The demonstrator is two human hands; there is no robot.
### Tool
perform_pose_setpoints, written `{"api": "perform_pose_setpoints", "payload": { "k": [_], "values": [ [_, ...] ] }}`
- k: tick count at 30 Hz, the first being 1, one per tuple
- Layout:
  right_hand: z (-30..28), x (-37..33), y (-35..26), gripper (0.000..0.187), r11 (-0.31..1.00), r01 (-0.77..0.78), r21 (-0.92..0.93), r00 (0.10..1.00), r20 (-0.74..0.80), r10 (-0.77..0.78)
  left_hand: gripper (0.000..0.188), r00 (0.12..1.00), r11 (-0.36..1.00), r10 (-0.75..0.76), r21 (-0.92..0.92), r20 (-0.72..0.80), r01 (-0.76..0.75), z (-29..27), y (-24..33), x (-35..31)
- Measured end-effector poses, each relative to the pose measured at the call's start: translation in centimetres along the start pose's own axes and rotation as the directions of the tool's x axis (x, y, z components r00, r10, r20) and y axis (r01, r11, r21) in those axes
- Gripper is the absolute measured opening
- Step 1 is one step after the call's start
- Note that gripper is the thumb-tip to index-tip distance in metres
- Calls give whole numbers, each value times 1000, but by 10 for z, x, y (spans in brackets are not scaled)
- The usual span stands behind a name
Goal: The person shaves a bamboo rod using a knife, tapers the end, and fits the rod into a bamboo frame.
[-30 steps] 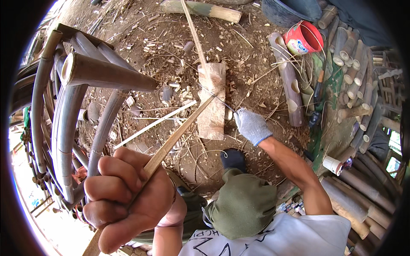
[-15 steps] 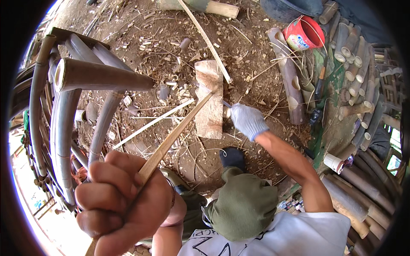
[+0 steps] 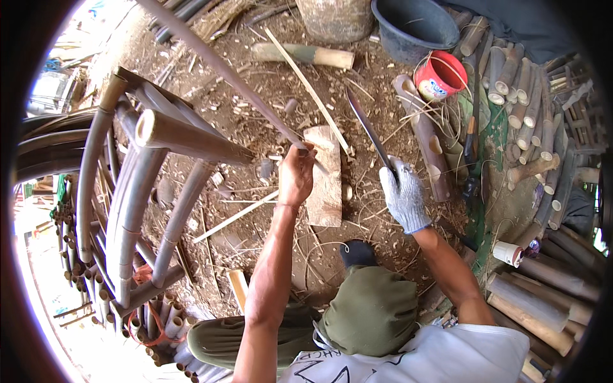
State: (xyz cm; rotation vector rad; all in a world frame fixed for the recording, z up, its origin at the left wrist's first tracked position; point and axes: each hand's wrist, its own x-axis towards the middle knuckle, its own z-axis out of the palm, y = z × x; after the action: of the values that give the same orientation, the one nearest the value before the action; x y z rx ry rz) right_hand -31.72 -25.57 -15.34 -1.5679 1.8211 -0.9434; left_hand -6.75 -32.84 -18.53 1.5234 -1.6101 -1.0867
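1 bamboo strip (image 3: 223, 70) in left hand (image 3: 295, 173)

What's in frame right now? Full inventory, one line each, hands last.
Bamboo strip: 1, brown, long, slanting from top centre down to the block.
Wooden block: 1, pale, upright on the dirt, centre.
Long knife: 1, dark blade, right of the block.
Bamboo frame: 1, grey-brown, curved poles, left.
Bucket: 1, red, upper right.
Tub: 1, dark blue, top.
Cut bamboo sections: many, tan, stacked right.
Cup: 1, white, lower right.
Left hand: bare, gripping the strip at the block.
Right hand: grey glove, gripping the knife.
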Motion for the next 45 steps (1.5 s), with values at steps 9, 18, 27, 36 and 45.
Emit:
{"api": "perform_pose_setpoints", "payload": {
  "k": [9,18,27,36,45],
  "values": [
    [-44,28,-135,43,927,376,14,924,62,-376,39,956,884,-243,-444,-164,149,-83,150,-117],
    [-46,-22,-204,49,692,714,-110,695,236,-680,25,936,966,-151,-250,-317,71,-112,201,-184],
    [-70,28,-191,56,880,433,-197,901,115,-418,35,959,957,-167,-273,-231,101,-86,194,-251],
    [-117,69,-174,56,846,369,-383,927,92,-363,32,973,984,-143,-134,-182,120,-100,165,-343],
    [-106,51,-153,57,579,763,-288,642,230,-732,37,975,985,-146,-119,-166,127,-101,160,-349]
  ]
}}
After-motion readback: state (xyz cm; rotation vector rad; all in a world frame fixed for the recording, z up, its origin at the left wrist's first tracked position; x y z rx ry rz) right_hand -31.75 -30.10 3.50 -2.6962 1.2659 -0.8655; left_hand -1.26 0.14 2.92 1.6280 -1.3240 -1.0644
